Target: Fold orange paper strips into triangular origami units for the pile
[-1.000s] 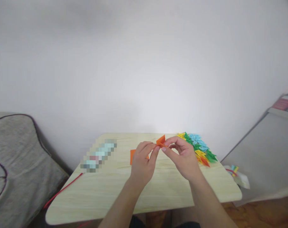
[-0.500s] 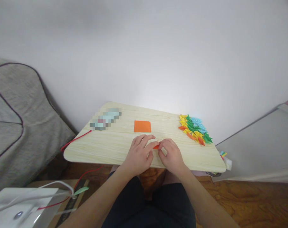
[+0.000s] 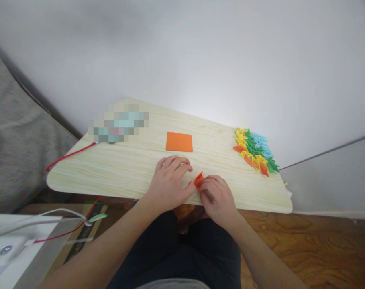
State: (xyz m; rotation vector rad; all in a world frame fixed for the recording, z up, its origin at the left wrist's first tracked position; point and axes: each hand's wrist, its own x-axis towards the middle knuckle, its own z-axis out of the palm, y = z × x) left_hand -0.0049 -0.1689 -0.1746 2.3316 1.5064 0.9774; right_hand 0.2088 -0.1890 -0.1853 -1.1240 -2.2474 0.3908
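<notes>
Between my hands, near the table's front edge, is a small folded piece of orange paper (image 3: 198, 181) with pointed tips sticking up. My right hand (image 3: 219, 196) pinches its right side between thumb and fingers. My left hand (image 3: 170, 182) is just left of it, thumb apart from the curved fingers, with nothing in its grasp; the thumb tip is close to the folded paper. Behind the left hand lies a flat orange paper stack or sheet (image 3: 179, 142). At the table's right end sit several folded paper pieces (image 3: 254, 150) in yellow, green, blue and orange, packed in rows.
The pale wood-grain table (image 3: 119, 172) stands against a white wall. On its left is a blurred light-green object (image 3: 122, 125), with a red cable (image 3: 70, 155) running off the edge. A grey fabric-covered seat (image 3: 16, 132) and a white box (image 3: 22, 245) are on the left.
My left hand has come off the folded orange paper, and its thumb and fingers have spread. My right hand keeps its pinch, with more of the paper showing. The view has tilted and shifted.
</notes>
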